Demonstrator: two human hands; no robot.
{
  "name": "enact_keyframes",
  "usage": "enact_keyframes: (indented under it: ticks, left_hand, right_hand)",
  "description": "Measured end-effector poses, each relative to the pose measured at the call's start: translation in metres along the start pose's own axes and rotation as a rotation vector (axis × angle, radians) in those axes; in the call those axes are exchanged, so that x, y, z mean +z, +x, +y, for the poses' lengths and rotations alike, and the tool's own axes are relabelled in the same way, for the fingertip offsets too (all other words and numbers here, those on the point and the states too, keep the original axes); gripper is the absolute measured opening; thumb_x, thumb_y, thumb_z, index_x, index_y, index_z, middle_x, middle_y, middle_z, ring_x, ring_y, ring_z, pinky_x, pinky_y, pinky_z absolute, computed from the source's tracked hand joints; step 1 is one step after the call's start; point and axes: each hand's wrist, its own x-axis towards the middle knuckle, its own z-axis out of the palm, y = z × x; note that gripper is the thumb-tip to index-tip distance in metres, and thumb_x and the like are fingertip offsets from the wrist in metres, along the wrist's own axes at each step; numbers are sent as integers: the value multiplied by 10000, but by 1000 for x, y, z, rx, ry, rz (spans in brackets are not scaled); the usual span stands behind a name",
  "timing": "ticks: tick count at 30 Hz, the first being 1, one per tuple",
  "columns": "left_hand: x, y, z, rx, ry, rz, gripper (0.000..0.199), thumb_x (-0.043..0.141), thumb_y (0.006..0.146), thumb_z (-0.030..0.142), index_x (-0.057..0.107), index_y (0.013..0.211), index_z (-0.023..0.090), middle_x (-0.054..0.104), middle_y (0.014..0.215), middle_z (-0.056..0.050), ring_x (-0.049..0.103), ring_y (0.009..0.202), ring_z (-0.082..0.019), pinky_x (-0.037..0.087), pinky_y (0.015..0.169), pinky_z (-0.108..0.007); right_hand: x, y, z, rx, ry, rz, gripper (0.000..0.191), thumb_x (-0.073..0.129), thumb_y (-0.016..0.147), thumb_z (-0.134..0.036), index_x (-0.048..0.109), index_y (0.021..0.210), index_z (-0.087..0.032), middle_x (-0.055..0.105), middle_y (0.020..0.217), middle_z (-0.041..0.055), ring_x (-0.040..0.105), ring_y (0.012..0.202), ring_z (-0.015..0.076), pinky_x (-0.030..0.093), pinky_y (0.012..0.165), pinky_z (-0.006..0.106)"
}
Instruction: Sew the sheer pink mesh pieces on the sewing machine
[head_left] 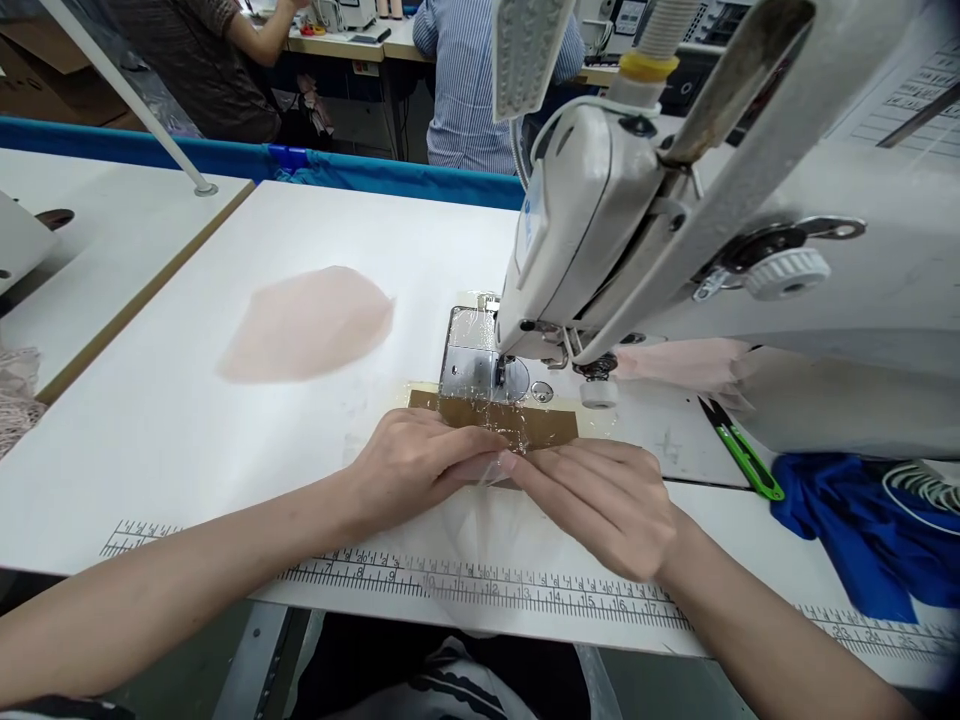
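Observation:
Both my hands meet just in front of the needle area of a white sewing machine (570,230). My left hand (412,460), fingers together, pinches thin, sheer material (480,510) near the brown strip (551,425) on the table. From the right, my right hand (600,500) presses the same sheer material with its fingertips, which almost touch my left thumb. The sheer material hangs toward the table's front edge. Beyond the strip lies the metal needle plate (471,365), under the presser foot. A pale pink fabric piece (311,325) lies flat to the left.
Green thread snips (742,450) and blue cloth (847,520) lie at the right. More pink fabric (686,362) rests behind the machine head. A printed ruler (525,590) runs along the front edge. Two people (472,90) are beyond the blue-edged far side.

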Motion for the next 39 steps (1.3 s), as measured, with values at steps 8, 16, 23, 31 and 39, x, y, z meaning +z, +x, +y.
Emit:
enact_keyframes:
  ticks: [8,16,23,31,39]
  left_hand:
    - [1,-2,-2,42,54,31,121,580,957,215,623,1062,173,649,581,81,565,454,-63,453,494,-207]
    - [-13,6,11,-342,-294,-260,155,607,944,303,715,869,220,691,628,70,566,476,-58,407,457,-181]
    - [3,-1,-5,-214,205,-232,187,614,926,306,655,779,197,604,522,67,460,473,-105,422,706,-329]
    - [-1,0,1,52,493,-130,184,640,901,199,653,1084,178,712,1120,-40,617,1052,-218,407,969,-428]
    - [-3,-11,16,176,593,-265,255,531,991,224,643,1196,122,693,1238,-24,584,1133,-182,392,949,-397]
  right_hand:
    - [-5,4,-1,-122,-72,-7,103,716,799,-59,722,811,-161,723,686,29,680,647,144,582,528,241]
    - [-3,1,-6,276,295,-26,125,648,889,-90,653,1003,-142,731,727,-9,660,611,82,531,553,200]
    - [26,-2,3,752,464,-197,136,588,930,-169,718,912,-204,756,826,-15,684,680,110,521,608,235]
    - [37,0,12,915,334,-272,116,637,892,-235,723,815,-246,655,653,-49,624,663,148,426,869,392]
    - [35,-1,13,830,254,-296,179,551,933,-223,729,946,-231,709,850,13,604,740,168,397,851,378]
